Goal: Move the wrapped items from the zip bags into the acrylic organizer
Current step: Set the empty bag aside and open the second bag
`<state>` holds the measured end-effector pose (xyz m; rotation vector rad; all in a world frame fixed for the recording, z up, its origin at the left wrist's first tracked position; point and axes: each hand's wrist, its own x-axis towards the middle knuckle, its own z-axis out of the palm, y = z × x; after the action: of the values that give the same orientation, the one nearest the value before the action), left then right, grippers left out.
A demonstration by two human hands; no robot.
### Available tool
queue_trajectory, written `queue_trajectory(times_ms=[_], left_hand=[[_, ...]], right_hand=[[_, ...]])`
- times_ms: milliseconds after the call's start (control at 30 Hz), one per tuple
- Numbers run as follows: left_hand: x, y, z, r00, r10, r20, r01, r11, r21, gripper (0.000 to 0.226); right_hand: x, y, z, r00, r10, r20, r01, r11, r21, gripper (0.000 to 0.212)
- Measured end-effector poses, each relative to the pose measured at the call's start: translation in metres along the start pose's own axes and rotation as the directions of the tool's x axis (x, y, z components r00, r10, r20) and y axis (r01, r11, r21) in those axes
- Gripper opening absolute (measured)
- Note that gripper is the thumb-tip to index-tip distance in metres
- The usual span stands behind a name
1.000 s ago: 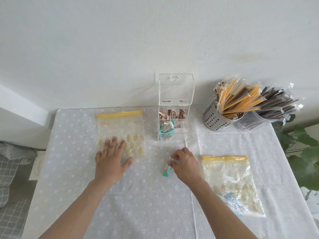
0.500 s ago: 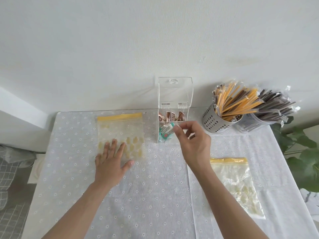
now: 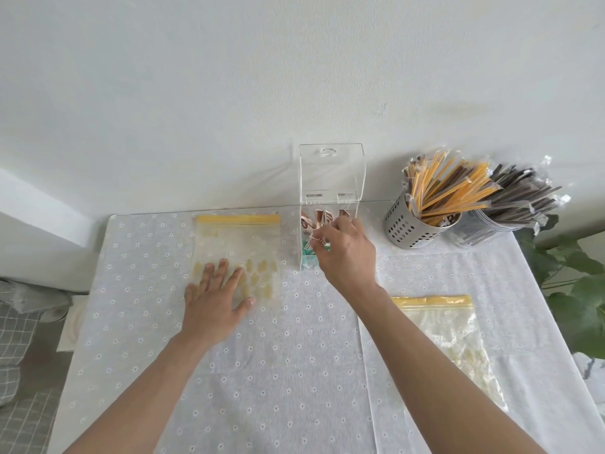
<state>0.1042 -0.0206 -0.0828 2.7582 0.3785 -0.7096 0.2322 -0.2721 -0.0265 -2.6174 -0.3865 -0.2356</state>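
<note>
At the open front of the acrylic organizer (image 3: 330, 178), the right hand (image 3: 347, 257) reaches in with its fingertips (image 3: 316, 245) pinched on a small wrapped item (image 3: 317, 239), held just over the teal packets (image 3: 307, 258) piled in the lower compartment. Brown-and-white packets (image 3: 316, 219) stand in the compartment behind, below the raised clear lid. To the left, the left hand (image 3: 214, 304) lies flat with fingers spread and relaxed, grasping nothing, pressing on the lower edge of the left zip bag (image 3: 239, 250), which lies flat on the flowered tablecloth (image 3: 278, 371) with yellowish pieces gathered near its bottom and its yellow seal toward the wall. The right zip bag (image 3: 448, 335) lies beside the right forearm, well apart from the organizer. A perforated metal cup (image 3: 415, 227) of wrapped sticks stands at the back right, next to a clear holder (image 3: 484, 224) of darker sticks.
</note>
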Motion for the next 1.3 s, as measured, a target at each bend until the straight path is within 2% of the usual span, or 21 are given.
queue_trajectory(times_ms=[233,400,467,600,733,833,900,1000,1133,1200,1300], left_hand=[[0.000,0.011,-0.008,1.000,0.007,-0.020,-0.007,0.999,-0.048,0.080],[-0.005,0.027,-0.003,0.999,-0.006,-0.054,0.003,0.999,-0.050,0.077],[-0.010,0.038,0.002,0.998,0.002,-0.067,-0.006,0.999,-0.053,0.077],[-0.024,0.060,0.017,0.997,0.027,-0.074,-0.031,0.998,-0.052,0.078],[-0.035,0.081,0.031,0.998,0.043,-0.050,-0.046,0.998,-0.049,0.080],[-0.042,0.095,0.044,0.996,0.082,-0.037,-0.083,0.996,-0.034,0.092],[-0.042,0.101,0.051,0.996,0.080,-0.034,-0.082,0.996,-0.036,0.093],[-0.040,0.106,0.053,0.998,0.054,-0.035,-0.056,0.998,-0.043,0.081],[-0.035,0.102,0.051,0.999,0.032,-0.025,-0.033,0.999,-0.020,0.082],[-0.032,0.098,0.050,0.999,0.027,-0.023,-0.028,1.000,-0.001,0.082],[-0.029,0.094,0.047,0.999,0.028,-0.039,-0.028,1.000,0.009,0.082]], right_hand=[[-0.011,0.008,-0.024,0.997,0.066,-0.036,-0.061,0.989,0.133,0.021],[-0.036,0.048,-0.051,0.990,0.104,-0.098,-0.087,0.982,0.167,0.018],[-0.049,0.080,-0.057,0.990,0.135,-0.029,-0.130,0.982,0.140,0.014],[-0.068,0.148,-0.065,0.955,0.183,0.232,-0.196,0.980,0.031,0.014],[-0.071,0.194,-0.079,0.857,0.160,0.490,-0.087,0.982,-0.168,0.027],[-0.066,0.208,-0.084,0.770,0.148,0.620,0.015,0.968,-0.249,0.035],[-0.062,0.210,-0.084,0.742,0.113,0.661,0.051,0.973,-0.224,0.031],[-0.057,0.211,-0.080,0.699,0.078,0.711,0.060,0.984,-0.166,0.021],[-0.055,0.208,-0.071,0.653,0.047,0.756,0.061,0.992,-0.114,0.014],[-0.055,0.205,-0.068,0.646,0.047,0.761,0.016,0.997,-0.076,0.012],[-0.053,0.199,-0.065,0.667,0.093,0.739,-0.148,0.989,0.010,0.012]])
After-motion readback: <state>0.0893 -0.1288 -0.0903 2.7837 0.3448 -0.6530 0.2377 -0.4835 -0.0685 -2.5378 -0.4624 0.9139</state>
